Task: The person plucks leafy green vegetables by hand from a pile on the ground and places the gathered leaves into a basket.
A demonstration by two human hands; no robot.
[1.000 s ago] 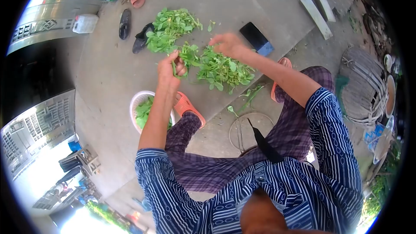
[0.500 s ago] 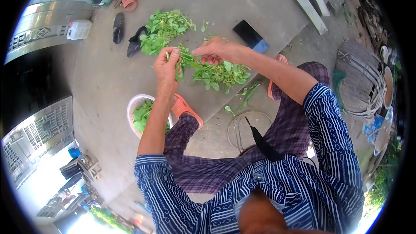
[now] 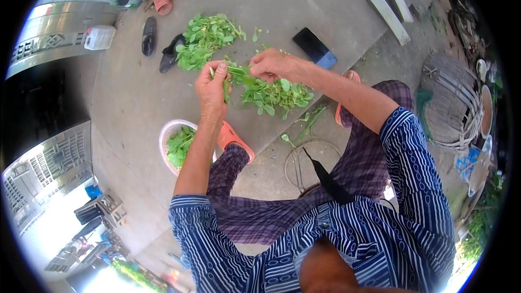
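My left hand (image 3: 212,86) is closed round some green leafy stems (image 3: 226,91), which stick out beside its thumb and below the fingers. Just to the right, my right hand (image 3: 269,65) pinches the other end of a leafy green stem (image 3: 236,70) stretched between the two hands. Beneath and beyond them, one pile of leafy greens (image 3: 209,38) lies on the concrete, and a second pile of greens (image 3: 277,96) is nearer my knees. A white plastic basket (image 3: 164,140) with picked leaves in it stands left of my left forearm, partly hidden by it.
A phone (image 3: 310,43) lies right of the far pile. Dark shoes (image 3: 148,36) are at the left, near a plastic jug (image 3: 100,38). Pale slabs (image 3: 388,17) lie at the upper right, and a woven basket (image 3: 450,97) stands at the right. A wire ring (image 3: 287,165) rests between my legs.
My right hand has closed more tightly, its fingers curling in on the stem. My left hand has shifted very slightly right. The piles and basket stay where they were.
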